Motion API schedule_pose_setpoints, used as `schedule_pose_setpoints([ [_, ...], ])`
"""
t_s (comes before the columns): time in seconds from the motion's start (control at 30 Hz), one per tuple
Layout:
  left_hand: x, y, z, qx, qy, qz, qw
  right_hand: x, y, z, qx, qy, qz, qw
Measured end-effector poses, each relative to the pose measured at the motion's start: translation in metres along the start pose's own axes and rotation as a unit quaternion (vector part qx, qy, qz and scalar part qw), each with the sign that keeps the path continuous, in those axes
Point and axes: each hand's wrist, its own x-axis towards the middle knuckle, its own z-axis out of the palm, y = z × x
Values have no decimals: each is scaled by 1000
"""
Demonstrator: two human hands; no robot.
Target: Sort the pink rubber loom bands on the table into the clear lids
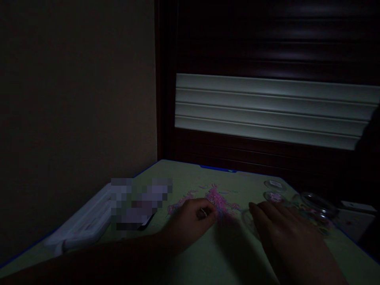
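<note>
In the dim head view, my left hand [192,217] is closed in a pinch, thumb and forefinger curled together. Something small may sit inside the curl, too dark to name. Just beyond and to the right of it lies a loose pile of small pink pieces [216,198], with a few bluish ones mixed in. My right hand [287,229] is palm down at the right, its fingers stretched forward and slightly bent. A clear round dish or lid [247,215] shows beside its fingertips, partly hidden by the hand; whether they touch is unclear.
Clear round containers [274,185] stand at the right, one with pink contents [273,196]. A larger clear round container [319,202] and a white box [354,217] are farther right. A white tray [80,221] and a blurred flat object [145,204] lie left on the blue-edged table [178,168].
</note>
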Motion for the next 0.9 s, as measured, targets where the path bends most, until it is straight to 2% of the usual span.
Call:
schedule_pose_setpoints([
  [0.13, 1, 0, -1, 75, 16, 48, 996, 2, -8, 10, 111, -36, -25, 993],
  [0.3, 2, -4, 0, 114, 17, 58, 992, 2, -16, 25, 197, -108, -32, 974],
  [0.47, -1, -4, -3, 188, 7, 94, 978, 3, -17, 25, 206, -128, -17, 970],
  [0.6, -2, -3, -10, 298, -14, 133, 945, 5, -17, 24, 202, -137, -22, 969],
  [0.9, -8, -3, -8, 373, -6, 120, 920, 5, -17, 24, 200, -143, -25, 969],
])
